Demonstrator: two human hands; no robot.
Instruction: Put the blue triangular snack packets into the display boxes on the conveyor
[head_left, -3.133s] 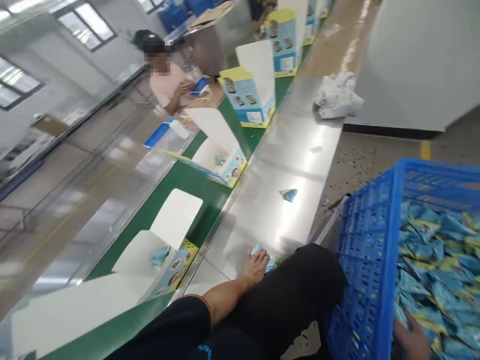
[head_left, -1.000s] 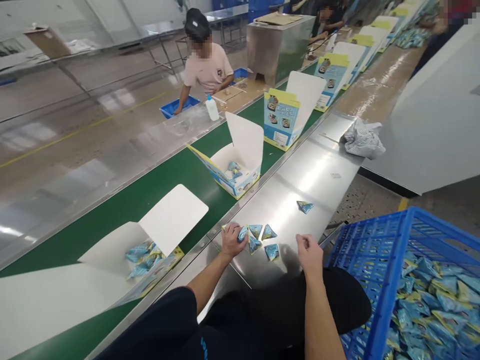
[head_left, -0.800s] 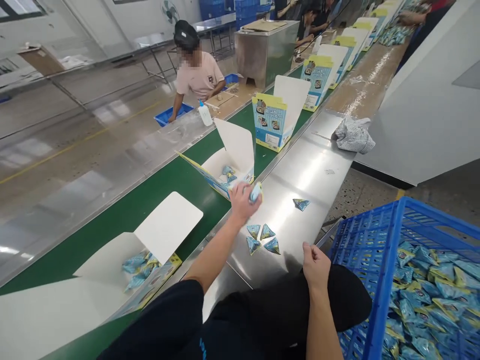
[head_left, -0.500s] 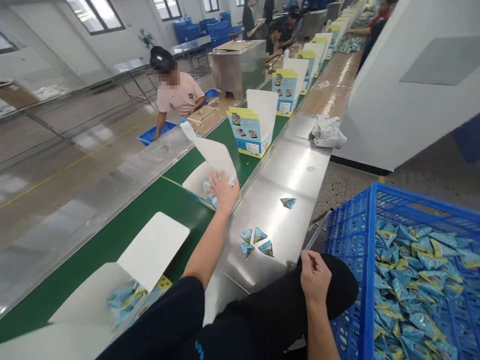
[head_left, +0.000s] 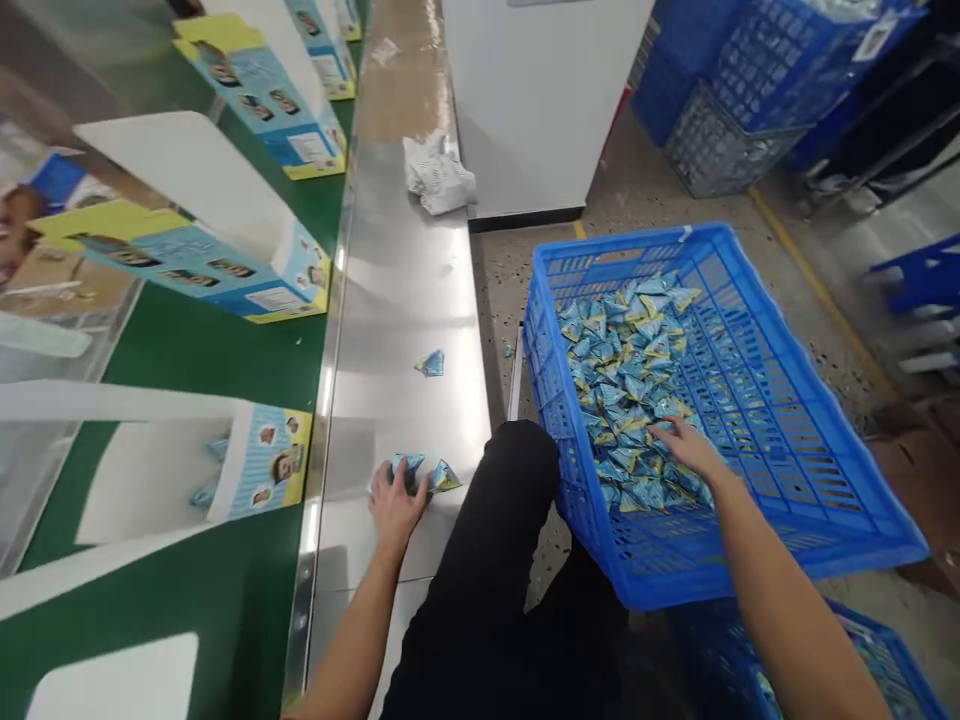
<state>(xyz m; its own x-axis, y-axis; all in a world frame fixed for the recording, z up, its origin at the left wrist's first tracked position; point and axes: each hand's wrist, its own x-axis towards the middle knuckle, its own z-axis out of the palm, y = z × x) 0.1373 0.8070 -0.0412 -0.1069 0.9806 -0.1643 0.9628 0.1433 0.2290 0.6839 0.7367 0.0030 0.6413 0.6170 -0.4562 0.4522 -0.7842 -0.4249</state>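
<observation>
With the left hand point(head_left: 395, 497) clenched on small blue triangular foil packets point(head_left: 420, 470) on the steel desk point(head_left: 397, 290), the right hand point(head_left: 686, 447) (fingers spread, grasping nothing) needed a scooping sweep through the blue plastic crate point(head_left: 757, 350).

The side table point(head_left: 405, 290) is smooth brushed metal with a dull sheen, and the small triangular packets point(head_left: 420, 470) on it are glossy, crinkled foil-like film. The crate point(head_left: 750, 560) is matt blue plastic lattice, the belt point(head_left: 195, 350) a smooth matt green, the boxes point(head_left: 262, 470) printed cardboard, white inside.
</observation>
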